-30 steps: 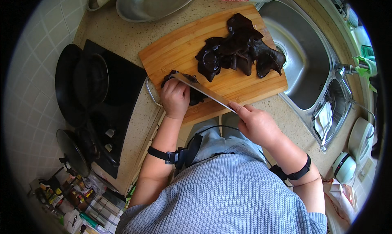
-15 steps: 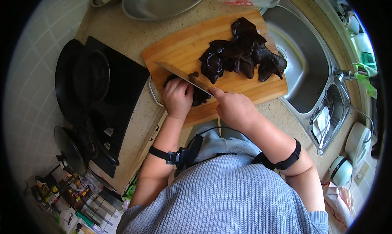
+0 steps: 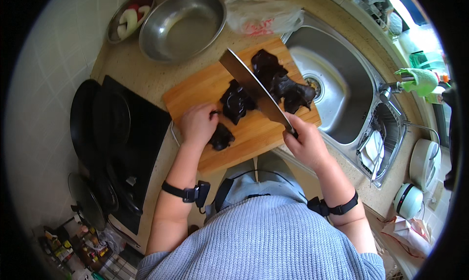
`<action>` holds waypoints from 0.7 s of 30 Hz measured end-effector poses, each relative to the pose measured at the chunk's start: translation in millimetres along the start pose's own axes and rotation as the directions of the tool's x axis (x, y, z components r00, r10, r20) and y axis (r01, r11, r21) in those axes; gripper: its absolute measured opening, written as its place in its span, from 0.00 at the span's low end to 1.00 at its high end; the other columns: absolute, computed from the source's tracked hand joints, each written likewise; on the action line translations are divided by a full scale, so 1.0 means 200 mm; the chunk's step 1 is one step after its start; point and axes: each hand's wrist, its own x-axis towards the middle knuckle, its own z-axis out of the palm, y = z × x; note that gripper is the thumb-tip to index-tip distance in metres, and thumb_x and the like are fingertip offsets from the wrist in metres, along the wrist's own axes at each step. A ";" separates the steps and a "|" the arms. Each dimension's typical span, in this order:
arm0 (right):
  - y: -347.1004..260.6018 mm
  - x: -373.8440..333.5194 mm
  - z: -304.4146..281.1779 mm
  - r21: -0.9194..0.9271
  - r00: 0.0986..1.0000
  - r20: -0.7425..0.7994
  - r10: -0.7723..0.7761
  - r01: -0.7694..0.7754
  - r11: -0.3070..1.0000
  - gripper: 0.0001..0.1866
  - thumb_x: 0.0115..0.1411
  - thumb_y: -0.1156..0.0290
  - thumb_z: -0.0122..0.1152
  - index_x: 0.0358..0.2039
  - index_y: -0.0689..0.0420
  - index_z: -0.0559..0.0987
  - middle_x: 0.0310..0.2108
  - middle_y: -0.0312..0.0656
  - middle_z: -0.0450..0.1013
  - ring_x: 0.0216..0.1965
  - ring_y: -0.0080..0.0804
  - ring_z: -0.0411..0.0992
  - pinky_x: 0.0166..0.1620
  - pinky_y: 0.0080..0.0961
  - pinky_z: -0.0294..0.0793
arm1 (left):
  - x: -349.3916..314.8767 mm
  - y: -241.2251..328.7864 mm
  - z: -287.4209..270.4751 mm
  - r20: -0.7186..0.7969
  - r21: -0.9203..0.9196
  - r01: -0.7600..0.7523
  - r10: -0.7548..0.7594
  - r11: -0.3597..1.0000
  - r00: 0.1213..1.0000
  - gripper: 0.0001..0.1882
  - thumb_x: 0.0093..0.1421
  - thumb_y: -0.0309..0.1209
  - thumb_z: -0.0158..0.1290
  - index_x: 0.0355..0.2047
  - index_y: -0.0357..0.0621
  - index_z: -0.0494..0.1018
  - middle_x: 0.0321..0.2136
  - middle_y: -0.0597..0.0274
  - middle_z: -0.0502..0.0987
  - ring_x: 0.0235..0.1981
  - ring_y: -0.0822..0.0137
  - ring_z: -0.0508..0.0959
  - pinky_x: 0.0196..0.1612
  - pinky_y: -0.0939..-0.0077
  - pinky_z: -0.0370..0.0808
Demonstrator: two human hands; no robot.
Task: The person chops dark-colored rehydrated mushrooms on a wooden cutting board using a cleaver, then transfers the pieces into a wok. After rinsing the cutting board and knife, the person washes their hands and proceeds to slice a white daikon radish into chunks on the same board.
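My right hand [image 3: 309, 139] grips the handle of a broad kitchen knife [image 3: 248, 82]. Its blade is raised and slants up to the left, over the pile of dark wood ear mushrooms [image 3: 293, 90] on the right of the wooden cutting board [image 3: 193, 90]. At the board's left part, my left hand [image 3: 197, 124] pinches a small dark scrap of wood ear [image 3: 214, 113] between thumb and fingers. Just beside those fingers lies a separate wood ear [image 3: 222, 137]. The left palm and the finger undersides are hidden.
Behind the board stand a steel basin [image 3: 181, 28], a smaller bowl [image 3: 128, 23] with pale and red pieces, and a plastic bag [image 3: 264, 17]. A sink [image 3: 337, 99] adjoins the right side. To the left, a black pan [image 3: 85, 114] rests by the dark cooktop [image 3: 151, 121].
The knife has risen from the wood ear by my left hand and swung right, over the pile. My left hand now pinches a small scrap. The whole view has shifted.
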 end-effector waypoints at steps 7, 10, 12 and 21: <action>0.22 -0.09 -0.06 0.153 0.976 -0.112 0.185 -0.167 0.974 0.21 0.55 0.79 0.52 0.51 0.61 0.71 0.24 0.36 0.68 0.26 0.19 0.64 0.32 0.20 0.68 | 0.56 0.22 -0.15 -0.162 -0.425 -0.032 -0.041 0.905 0.986 0.16 0.50 0.31 0.61 0.39 0.39 0.77 0.30 0.54 0.80 0.31 0.61 0.80 0.36 0.70 0.76; 0.28 -0.13 -0.06 0.195 0.976 -0.138 0.166 -0.138 0.971 0.21 0.56 0.80 0.52 0.52 0.62 0.71 0.26 0.34 0.69 0.26 0.17 0.64 0.31 0.18 0.67 | 0.88 0.31 -0.18 -0.192 -0.296 -0.174 0.120 0.939 0.974 0.26 0.51 0.32 0.60 0.51 0.38 0.70 0.45 0.50 0.75 0.47 0.56 0.75 0.49 0.68 0.73; 0.29 -0.15 -0.07 0.232 0.977 -0.119 0.178 -0.147 0.961 0.22 0.56 0.81 0.52 0.53 0.62 0.70 0.26 0.33 0.68 0.27 0.16 0.63 0.31 0.16 0.66 | 0.87 0.28 -0.20 -0.169 -0.237 -0.221 0.184 0.946 0.968 0.29 0.53 0.32 0.59 0.56 0.40 0.67 0.53 0.50 0.71 0.54 0.56 0.71 0.55 0.67 0.69; 0.17 -0.08 -0.08 0.012 0.991 0.131 0.036 -0.038 0.999 0.23 0.53 0.75 0.55 0.52 0.56 0.72 0.25 0.53 0.74 0.27 0.46 0.74 0.33 0.33 0.73 | -0.04 -0.08 -0.19 0.456 0.057 0.084 -0.101 0.995 0.884 0.30 0.50 0.36 0.63 0.53 0.43 0.69 0.51 0.52 0.68 0.56 0.54 0.66 0.58 0.63 0.65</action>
